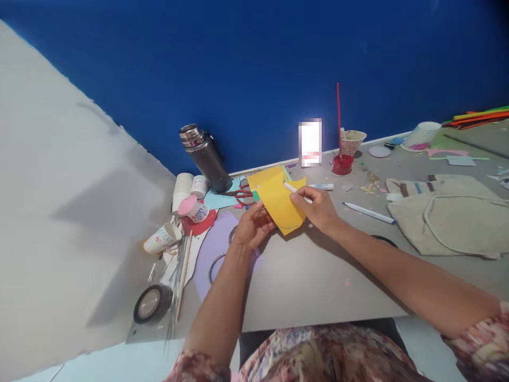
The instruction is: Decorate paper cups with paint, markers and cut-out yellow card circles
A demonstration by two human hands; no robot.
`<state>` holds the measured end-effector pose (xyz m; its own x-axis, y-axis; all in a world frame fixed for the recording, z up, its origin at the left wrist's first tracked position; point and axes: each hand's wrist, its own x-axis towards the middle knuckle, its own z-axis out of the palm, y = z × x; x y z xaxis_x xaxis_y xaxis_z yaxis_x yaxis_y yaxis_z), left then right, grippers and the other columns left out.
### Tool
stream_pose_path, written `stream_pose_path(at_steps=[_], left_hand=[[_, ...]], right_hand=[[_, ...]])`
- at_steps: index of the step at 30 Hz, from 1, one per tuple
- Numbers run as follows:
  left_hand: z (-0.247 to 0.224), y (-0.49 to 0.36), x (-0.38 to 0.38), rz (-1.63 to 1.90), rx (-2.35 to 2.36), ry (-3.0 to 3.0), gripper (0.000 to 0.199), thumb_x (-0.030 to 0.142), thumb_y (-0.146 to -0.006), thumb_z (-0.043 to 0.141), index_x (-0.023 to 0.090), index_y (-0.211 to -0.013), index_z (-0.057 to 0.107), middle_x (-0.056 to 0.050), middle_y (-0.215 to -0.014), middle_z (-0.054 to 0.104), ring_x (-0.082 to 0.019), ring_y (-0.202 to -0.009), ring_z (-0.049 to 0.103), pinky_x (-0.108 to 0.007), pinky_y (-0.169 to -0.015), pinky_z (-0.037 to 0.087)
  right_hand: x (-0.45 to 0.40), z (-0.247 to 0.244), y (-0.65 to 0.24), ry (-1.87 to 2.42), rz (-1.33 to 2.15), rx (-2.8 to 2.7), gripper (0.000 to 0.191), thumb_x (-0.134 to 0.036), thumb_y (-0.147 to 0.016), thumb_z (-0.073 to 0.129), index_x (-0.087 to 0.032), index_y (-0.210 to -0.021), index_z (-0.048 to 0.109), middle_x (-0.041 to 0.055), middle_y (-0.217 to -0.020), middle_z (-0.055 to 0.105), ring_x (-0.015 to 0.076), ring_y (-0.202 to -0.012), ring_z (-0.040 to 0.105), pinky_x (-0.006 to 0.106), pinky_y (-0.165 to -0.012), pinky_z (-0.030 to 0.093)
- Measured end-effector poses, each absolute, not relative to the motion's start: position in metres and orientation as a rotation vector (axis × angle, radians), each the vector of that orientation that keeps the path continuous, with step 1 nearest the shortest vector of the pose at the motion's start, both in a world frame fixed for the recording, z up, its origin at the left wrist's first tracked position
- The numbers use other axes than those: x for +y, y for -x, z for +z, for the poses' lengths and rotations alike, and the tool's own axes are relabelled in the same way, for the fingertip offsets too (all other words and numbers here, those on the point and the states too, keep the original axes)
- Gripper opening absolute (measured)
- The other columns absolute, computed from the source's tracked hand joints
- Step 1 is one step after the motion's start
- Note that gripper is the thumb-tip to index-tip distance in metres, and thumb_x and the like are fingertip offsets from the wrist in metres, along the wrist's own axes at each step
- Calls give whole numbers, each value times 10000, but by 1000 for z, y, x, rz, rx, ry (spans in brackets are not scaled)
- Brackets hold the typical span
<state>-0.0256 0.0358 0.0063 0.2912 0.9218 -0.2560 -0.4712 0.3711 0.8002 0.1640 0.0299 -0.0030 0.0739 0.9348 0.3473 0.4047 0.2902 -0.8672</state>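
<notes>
Blotchy pink-and-maroon fabric top (314, 353), below my curved yellow paper sheet (280, 204).
My left hand (252, 227) grips its left edge; my right hand (318, 208) pinches a slim white marker (290, 187) over it; left of it sits a dark metal flask (209, 163).

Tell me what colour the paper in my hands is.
Yellow paper, seen in the head view.

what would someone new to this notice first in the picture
Probably the bright yellow paper near the middle, held up over the table by the left hand, with a white pen in the right hand against it. Next might come the deep blue wall behind, then the dark open flask and, further right, the thin red stick standing upright.
</notes>
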Motion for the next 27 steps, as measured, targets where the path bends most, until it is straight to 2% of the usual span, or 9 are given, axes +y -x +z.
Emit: stream_pose_path(at_steps=[4, 6, 9, 11, 14, 16, 20, 25, 27], left_hand=[[0, 15, 30, 965, 917, -775, 391, 262, -607, 895, 129, -943, 747, -104, -900, 813, -267, -888, 782, -371, -809, 637], [-1, 15, 29, 989, 968, -778, 407, 217, -565, 882, 118, -937, 751, -104, -873, 811, -271, -849, 781, -380, -786, 633], [1, 18, 31, 1075, 1003, -763, 387, 214, -553, 838, 125, -919, 750, -79, -831, 805, -259, -793, 775, -371, -754, 626], [3, 19, 32, 1133, 993, -759, 371, 208, -548, 814, 132, -904, 746, -65, -829, 804, -250, -797, 773, -352, -755, 618], [5, 19, 33, 1211, 977, -751, 342, 200, -547, 789, 140, -879, 731, -56, -839, 802, -246, -833, 774, -333, -765, 607], [6, 20, 34, 1253, 973, -739, 308, 201, -548, 780, 147, -843, 712, -49, -832, 799, -242, -838, 773, -330, -771, 603], [5, 21, 35, 1299, 965, -709, 281, 220, -547, 773, 158, -808, 690, -42, -834, 801, -238, -831, 773, -327, -766, 601], [5, 16, 32, 1283, 956, -676, 345, 205, -545, 781, 154, -883, 728, -55, -844, 811, -264, -865, 782, -341, -772, 605], [6, 14, 30, 1280, 951, -674, 384, 202, -558, 794, 155, -936, 743, -61, -875, 820, -273, -897, 785, -352, -802, 608]], right_hand=[[39, -12, -174, 1350, 629, -1604, 457, -539, -1003, 432, -198, -797, 655, 33, -796, 716, 193, -758, 653, 272, -683, 490], [41, -16, -179, 1388, 601, -1682, 477, -506, -1044, 373, -196, -910, 711, 58, -914, 758, 217, -865, 683, 291, -762, 505], [46, -19, -185, 1504, 495, -1794, 403, -410, -1041, 423, -185, -1145, 741, 123, -1091, 764, 286, -1065, 661, 363, -905, 481], [49, -14, -187, 1590, 418, -1869, 367, -358, -1007, 503, -172, -1217, 740, 164, -1139, 754, 328, -1124, 632, 403, -937, 458], [43, 5, -197, 1686, 317, -1954, 299, -316, -977, 547, -180, -1110, 777, 175, -1142, 750, 334, -1086, 635, 394, -878, 451], [27, 17, -215, 1756, 256, -1997, 263, -303, -968, 540, -191, -936, 775, 151, -1000, 761, 306, -942, 662, 365, -767, 436], [-34, 10, -276, 1992, 162, -2081, 213, -375, -920, 568, -248, -808, 698, 85, -866, 746, 269, -757, 671, 332, -582, 336], [-93, -35, -326, 1943, 349, -2017, 127, -384, -843, 650, -262, -812, 665, 118, -831, 728, 290, -723, 659, 391, -633, 430], [-98, -45, -328, 1963, 375, -2005, 138, -382, -847, 632, -259, -787, 647, 101, -779, 715, 273, -676, 646, 377, -611, 415]])
